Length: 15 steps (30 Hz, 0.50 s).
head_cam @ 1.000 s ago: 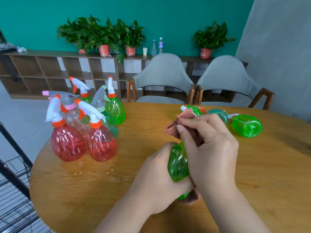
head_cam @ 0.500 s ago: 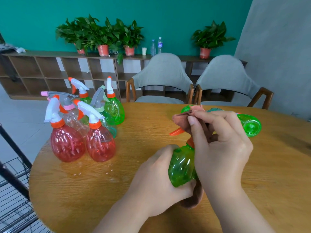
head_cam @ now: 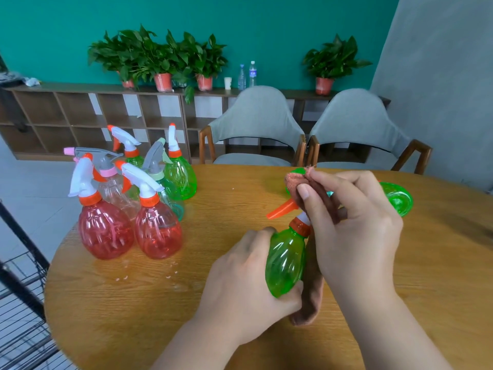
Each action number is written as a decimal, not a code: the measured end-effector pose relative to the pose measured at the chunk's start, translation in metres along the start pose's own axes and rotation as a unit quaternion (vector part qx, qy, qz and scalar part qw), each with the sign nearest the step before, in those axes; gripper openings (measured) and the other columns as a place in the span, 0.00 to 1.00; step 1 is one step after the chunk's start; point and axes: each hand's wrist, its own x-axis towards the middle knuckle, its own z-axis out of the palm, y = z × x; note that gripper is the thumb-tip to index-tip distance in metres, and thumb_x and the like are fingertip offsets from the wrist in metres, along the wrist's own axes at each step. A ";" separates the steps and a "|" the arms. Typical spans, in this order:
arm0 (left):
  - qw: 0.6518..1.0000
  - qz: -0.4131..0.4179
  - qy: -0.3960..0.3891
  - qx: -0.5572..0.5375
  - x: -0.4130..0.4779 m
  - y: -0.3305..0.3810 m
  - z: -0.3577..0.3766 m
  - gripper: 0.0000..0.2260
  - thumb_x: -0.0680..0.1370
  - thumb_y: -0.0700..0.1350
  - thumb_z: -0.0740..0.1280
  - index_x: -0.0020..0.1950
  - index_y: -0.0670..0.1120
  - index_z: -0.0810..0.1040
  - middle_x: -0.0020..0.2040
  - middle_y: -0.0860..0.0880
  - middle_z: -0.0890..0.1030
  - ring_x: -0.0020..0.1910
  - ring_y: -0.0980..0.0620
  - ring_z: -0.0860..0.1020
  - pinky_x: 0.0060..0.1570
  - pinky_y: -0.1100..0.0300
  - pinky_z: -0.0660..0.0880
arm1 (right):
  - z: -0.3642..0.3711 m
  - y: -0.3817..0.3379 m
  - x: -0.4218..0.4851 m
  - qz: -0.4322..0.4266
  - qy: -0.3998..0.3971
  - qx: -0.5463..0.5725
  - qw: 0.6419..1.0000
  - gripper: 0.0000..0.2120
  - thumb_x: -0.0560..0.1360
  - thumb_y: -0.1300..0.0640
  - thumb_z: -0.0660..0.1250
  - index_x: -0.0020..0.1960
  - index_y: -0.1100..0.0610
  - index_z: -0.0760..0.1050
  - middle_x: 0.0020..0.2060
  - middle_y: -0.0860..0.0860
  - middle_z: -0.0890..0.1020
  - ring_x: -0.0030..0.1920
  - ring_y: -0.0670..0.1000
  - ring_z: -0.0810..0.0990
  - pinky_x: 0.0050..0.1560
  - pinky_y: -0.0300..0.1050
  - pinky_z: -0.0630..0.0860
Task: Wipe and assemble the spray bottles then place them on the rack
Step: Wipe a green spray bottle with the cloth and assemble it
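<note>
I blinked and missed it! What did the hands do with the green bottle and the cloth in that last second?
The right hand, pinching the cloth, moved up and to the right along the spray head of the green bottle. That uncovered the orange collar and the orange trigger. The left hand still grips the bottle's body. The standing bottles on the left stayed put.

Green spray bottle — upright, cloth-wrapped top
</note>
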 end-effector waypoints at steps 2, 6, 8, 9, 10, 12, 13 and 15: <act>1.000 0.001 0.006 0.000 0.001 -0.001 0.001 0.37 0.70 0.72 0.69 0.75 0.63 0.61 0.64 0.64 0.71 0.61 0.59 0.75 0.58 0.61 0.74 | -0.002 0.000 0.003 0.024 -0.015 0.011 1.000 0.11 0.80 0.52 0.75 0.61 0.52 0.87 0.49 0.45 0.81 0.50 0.36 0.78 0.53 0.23 0.69; 0.993 -0.019 -0.022 -0.119 -0.002 -0.001 0.001 0.32 0.69 0.68 0.74 0.70 0.66 0.68 0.60 0.65 0.77 0.58 0.62 0.77 0.58 0.59 0.77 | -0.008 0.010 0.012 0.079 -0.082 0.065 0.991 0.08 0.80 0.48 0.74 0.57 0.45 0.87 0.47 0.44 0.84 0.50 0.43 0.81 0.50 0.29 0.72; 0.979 -0.037 -0.039 -0.197 -0.001 -0.002 -0.002 0.27 0.69 0.65 0.75 0.66 0.66 0.72 0.56 0.61 0.82 0.55 0.59 0.81 0.56 0.53 0.79 | -0.012 0.019 0.015 0.114 -0.123 0.086 0.982 0.09 0.79 0.45 0.73 0.56 0.45 0.88 0.48 0.43 0.86 0.50 0.44 0.83 0.53 0.38 0.78; 0.973 -0.047 -0.043 -0.222 -0.001 -0.003 -0.004 0.26 0.69 0.64 0.75 0.65 0.67 0.73 0.55 0.60 0.83 0.54 0.58 0.82 0.56 0.51 0.80 | -0.012 0.022 0.016 0.136 -0.140 0.098 0.976 0.10 0.78 0.44 0.72 0.56 0.45 0.88 0.49 0.42 0.87 0.50 0.45 0.84 0.54 0.43 0.79; 0.969 -0.053 -0.047 -0.237 0.000 -0.004 -0.006 0.25 0.69 0.64 0.74 0.64 0.67 0.73 0.54 0.58 0.83 0.53 0.58 0.82 0.56 0.50 0.80 | -0.013 0.024 0.016 0.152 -0.151 0.105 0.971 0.11 0.78 0.42 0.72 0.56 0.45 0.88 0.49 0.42 0.87 0.50 0.45 0.85 0.55 0.45 0.80; 0.968 -0.053 -0.055 -0.239 0.002 -0.005 -0.007 0.25 0.69 0.64 0.74 0.64 0.66 0.74 0.54 0.57 0.84 0.53 0.57 0.83 0.56 0.50 0.80 | -0.012 0.023 0.013 0.134 -0.143 0.076 0.978 0.14 0.78 0.42 0.71 0.56 0.46 0.88 0.49 0.41 0.86 0.50 0.41 0.83 0.54 0.38 0.78; 0.972 -0.049 -0.060 -0.222 0.002 -0.005 -0.006 0.26 0.69 0.65 0.74 0.65 0.66 0.73 0.54 0.58 0.83 0.53 0.57 0.83 0.56 0.50 0.80 | -0.011 0.021 0.012 0.100 -0.120 0.042 0.987 0.13 0.79 0.44 0.72 0.57 0.49 0.88 0.48 0.41 0.85 0.50 0.39 0.81 0.52 0.32 0.75; 0.985 -0.035 -0.062 -0.155 0.002 -0.002 -0.003 0.29 0.69 0.67 0.74 0.67 0.67 0.70 0.57 0.62 0.81 0.55 0.59 0.80 0.56 0.53 0.79 | -0.009 0.013 0.008 0.029 -0.055 -0.010 0.998 0.10 0.80 0.52 0.74 0.58 0.54 0.88 0.48 0.46 0.82 0.47 0.38 0.77 0.54 0.24 0.68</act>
